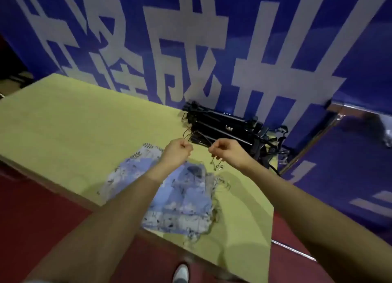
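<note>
A light blue floral garment [180,195] lies crumpled on the yellow-green table [74,134], near its front right part. My left hand [177,152] hovers above the garment's far edge, curled into a fist, and nothing shows in it. My right hand [228,153] is level with it, a short gap to the right. Its fingers pinch a thin metal wire piece with small clips [216,165] that dangle just above the table. What the wire belongs to is too blurred to tell.
A pile of black clip hangers [229,130] with wire hooks lies at the table's back right corner, just beyond my hands. A blue banner [191,38] with large white characters stands behind the table. Red floor and my shoe [180,273] show below the front edge.
</note>
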Action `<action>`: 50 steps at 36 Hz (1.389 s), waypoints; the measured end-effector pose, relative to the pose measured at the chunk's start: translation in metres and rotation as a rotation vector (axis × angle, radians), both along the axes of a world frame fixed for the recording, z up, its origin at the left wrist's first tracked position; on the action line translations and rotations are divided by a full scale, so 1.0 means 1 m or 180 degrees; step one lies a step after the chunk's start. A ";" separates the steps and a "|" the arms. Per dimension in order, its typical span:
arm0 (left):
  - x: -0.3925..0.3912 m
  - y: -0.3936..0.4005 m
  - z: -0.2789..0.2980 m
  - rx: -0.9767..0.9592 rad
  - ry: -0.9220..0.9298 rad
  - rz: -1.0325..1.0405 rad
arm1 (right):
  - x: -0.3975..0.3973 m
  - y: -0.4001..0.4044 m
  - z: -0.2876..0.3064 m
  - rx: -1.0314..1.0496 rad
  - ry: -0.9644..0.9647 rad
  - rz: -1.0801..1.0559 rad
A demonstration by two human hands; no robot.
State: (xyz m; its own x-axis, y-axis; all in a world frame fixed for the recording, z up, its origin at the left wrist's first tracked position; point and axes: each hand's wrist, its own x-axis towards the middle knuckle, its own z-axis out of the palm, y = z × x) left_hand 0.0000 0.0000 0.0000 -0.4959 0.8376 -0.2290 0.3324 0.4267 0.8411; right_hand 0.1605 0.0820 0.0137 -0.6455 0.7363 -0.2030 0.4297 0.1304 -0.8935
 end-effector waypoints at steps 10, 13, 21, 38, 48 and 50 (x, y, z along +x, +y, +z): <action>0.002 -0.039 -0.076 -0.0936 0.0349 -0.0463 | -0.009 -0.019 -0.097 0.0275 -0.1548 0.0427; 0.013 -0.040 -0.081 -0.1071 0.0708 -0.0577 | -0.012 -0.028 -0.119 0.0498 -0.1935 0.0288; 0.026 -0.037 -0.093 -0.1126 0.1456 -0.0569 | -0.016 -0.039 -0.130 0.1011 -0.1407 -0.0095; 0.016 0.003 -0.055 0.0007 -0.0085 0.0185 | -0.034 -0.028 -0.089 0.0486 0.0445 -0.0679; 0.003 0.013 -0.042 0.0272 -0.0133 0.0197 | -0.049 -0.019 -0.084 -0.0134 0.0819 -0.0980; -0.001 0.012 -0.043 0.0240 -0.0224 0.0144 | -0.048 -0.017 -0.083 -0.0055 0.0721 -0.0887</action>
